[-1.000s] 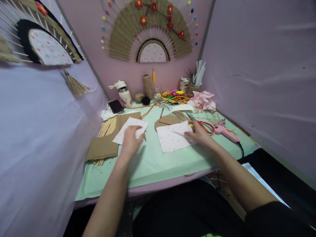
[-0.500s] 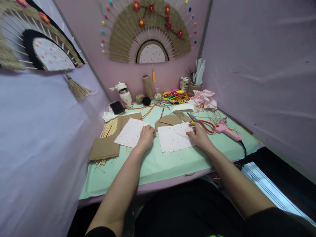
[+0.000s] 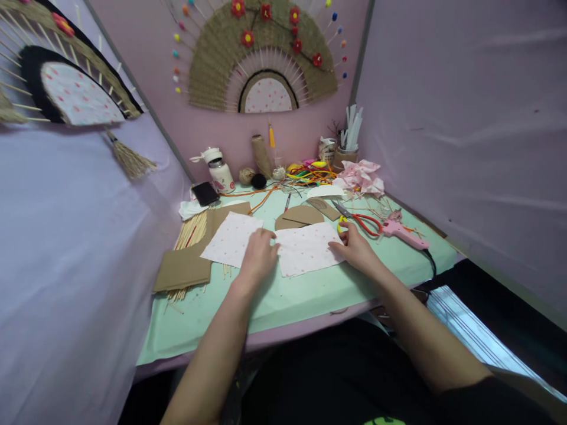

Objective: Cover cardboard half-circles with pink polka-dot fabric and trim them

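Note:
A white cloth piece with small pink dots [image 3: 305, 251] lies in front of me at the middle of the table. My right hand [image 3: 355, 248] pinches its right edge between thumb and fingers. At its upper left corner my left hand [image 3: 259, 254] has bent fingers closed on the edge. A second dotted cloth piece [image 3: 230, 239] lies to the left, partly under or behind my left hand; which I cannot tell. Just beyond the cloth is a rounded cardboard piece [image 3: 295, 216]. Yellow scissor-like handles [image 3: 341, 224] show beside my right fingers.
Red-handled scissors [image 3: 367, 224] and a pink glue gun [image 3: 405, 233] lie on the right. Cardboard [image 3: 183, 268] covers thin wooden sticks [image 3: 190, 233] on the left. A bottle [image 3: 220, 174], phone [image 3: 205, 193], twine and coloured wires [image 3: 312, 172] stand along the back wall.
My left hand has shifted to the upper left corner of the right-hand cloth. That cloth has moved slightly left, nearer the left piece. My view has turned slightly right.

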Demonstrator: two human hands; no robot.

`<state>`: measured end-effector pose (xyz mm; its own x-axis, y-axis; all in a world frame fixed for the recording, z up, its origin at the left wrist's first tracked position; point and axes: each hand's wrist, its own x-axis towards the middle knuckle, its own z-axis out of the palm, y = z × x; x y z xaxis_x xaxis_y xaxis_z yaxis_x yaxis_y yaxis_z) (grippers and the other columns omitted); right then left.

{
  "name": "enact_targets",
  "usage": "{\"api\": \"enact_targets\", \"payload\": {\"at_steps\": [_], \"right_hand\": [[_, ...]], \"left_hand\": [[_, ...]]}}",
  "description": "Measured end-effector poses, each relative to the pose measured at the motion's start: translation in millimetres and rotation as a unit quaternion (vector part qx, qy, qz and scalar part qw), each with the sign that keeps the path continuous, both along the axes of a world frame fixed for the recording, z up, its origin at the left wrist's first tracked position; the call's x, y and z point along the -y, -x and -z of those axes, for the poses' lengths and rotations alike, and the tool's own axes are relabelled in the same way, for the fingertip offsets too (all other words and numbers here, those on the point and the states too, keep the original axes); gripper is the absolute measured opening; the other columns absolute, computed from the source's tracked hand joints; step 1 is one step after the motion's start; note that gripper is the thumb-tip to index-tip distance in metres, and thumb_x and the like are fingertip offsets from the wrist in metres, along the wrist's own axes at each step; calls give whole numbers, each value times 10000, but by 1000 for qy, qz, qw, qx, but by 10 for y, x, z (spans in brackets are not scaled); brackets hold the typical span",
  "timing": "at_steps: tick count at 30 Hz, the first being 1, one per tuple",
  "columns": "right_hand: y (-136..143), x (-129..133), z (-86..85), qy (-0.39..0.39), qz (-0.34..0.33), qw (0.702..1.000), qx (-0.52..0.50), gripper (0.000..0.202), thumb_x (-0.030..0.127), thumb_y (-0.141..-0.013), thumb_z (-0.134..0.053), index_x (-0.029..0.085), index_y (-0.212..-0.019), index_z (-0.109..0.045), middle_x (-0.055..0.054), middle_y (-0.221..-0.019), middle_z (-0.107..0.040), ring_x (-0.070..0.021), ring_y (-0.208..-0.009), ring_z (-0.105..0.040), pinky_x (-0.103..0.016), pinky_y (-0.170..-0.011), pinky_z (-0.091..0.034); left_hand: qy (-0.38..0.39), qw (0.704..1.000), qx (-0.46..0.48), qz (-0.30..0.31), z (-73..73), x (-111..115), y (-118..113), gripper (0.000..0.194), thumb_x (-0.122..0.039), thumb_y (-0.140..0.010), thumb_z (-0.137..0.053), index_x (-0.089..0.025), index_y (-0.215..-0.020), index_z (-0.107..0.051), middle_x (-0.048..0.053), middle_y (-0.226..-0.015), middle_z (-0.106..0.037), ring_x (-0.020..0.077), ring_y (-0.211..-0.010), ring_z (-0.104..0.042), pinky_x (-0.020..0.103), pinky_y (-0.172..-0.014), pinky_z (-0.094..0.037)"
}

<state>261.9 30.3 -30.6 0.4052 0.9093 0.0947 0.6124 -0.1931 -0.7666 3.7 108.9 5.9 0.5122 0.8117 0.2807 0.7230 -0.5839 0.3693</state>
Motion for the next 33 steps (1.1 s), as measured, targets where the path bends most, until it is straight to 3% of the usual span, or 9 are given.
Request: {"api": "enact_targets", "payload": {"at_steps": [2,4,11,15,18,20,22,25,33], "right_hand": [[-7,75,-5,13,1,1000,-8,639,313,-750,-639,140,-1322,-413,-90,-1004,-646,-194,-709,-604,-313,-670,-463],[3,140,-33,21,-1,1000,-9,622,276,-748,-639,144,-1315,-420,-90,-1022,-649,-178,-684,-606,-315,-679,-472],[60,273,-178,63,-58,995,40,546,218,-741,-664,183,-1260,-495,-69,-996,-677,-190,-731,-641,-301,-687,-481],[24,253,-249,56,-39,990,124,456,192,-789,-640,150,-1230,-533,-108,-1003,-684,-236,-825,-656,-331,-732,-478],[24,109,-295,4,-47,977,206,244,177,-841,-599,138,-1079,-631,-151,-1044,-676,-275,-928,-640,-363,-793,-464],[46,-30,-299,-12,-94,971,217,129,159,-851,-593,157,-950,-677,-129,-991,-693,-262,-920,-639,-347,-797,-459],[75,-162,-271,-10,-129,969,211,86,148,-841,-616,176,-863,-695,-96,-921,-707,-235,-871,-644,-319,-776,-457],[103,-289,-199,-12,-152,968,201,82,153,-844,-627,182,-839,-704,-76,-898,-707,-209,-847,-639,-296,-764,-449],[184,-423,-106,-16,-181,966,185,91,120,-810,-625,186,-784,-681,-48,-852,-673,-179,-820,-608,-265,-748,-431]], "left_hand": [[42,992,-16,117,20,165,-55,139,-249,-875,-595,-198,-1005,-594,79,-1088,-583,237,-1068,-533,356,-950,-432],[61,985,-54,154,38,313,-92,110,-274,-883,-598,-193,-957,-610,71,-1047,-601,238,-1016,-545,358,-904,-443],[95,974,-135,156,-163,573,0,201,-336,-920,-553,-168,-864,-648,71,-892,-653,239,-885,-594,353,-777,-447],[96,977,-98,161,-280,460,-83,275,-297,-965,-444,-173,-877,-673,74,-914,-686,224,-897,-624,336,-792,-467],[68,982,-103,143,-225,278,-265,272,-218,-952,-417,-155,-991,-679,110,-1105,-688,241,-1062,-616,351,-921,-460],[65,978,-127,152,-129,193,-360,318,-236,-933,-456,-118,-1180,-618,159,-1342,-581,263,-1266,-515,367,-1045,-401],[80,971,-164,155,-11,171,-398,555,-373,-914,-508,-73,-1377,-457,202,-1528,-366,300,-1427,-322,422,-1140,-303],[100,965,-205,126,139,213,-373,798,-544,-924,-415,-38,-1508,-214,189,-1610,-120,301,-1499,-85,493,-1204,-128],[97,962,-231,112,200,250,-342,868,-639,-917,-299,-52,-1533,-131,157,-1621,-39,300,-1499,17,483,-1214,-53]]}}
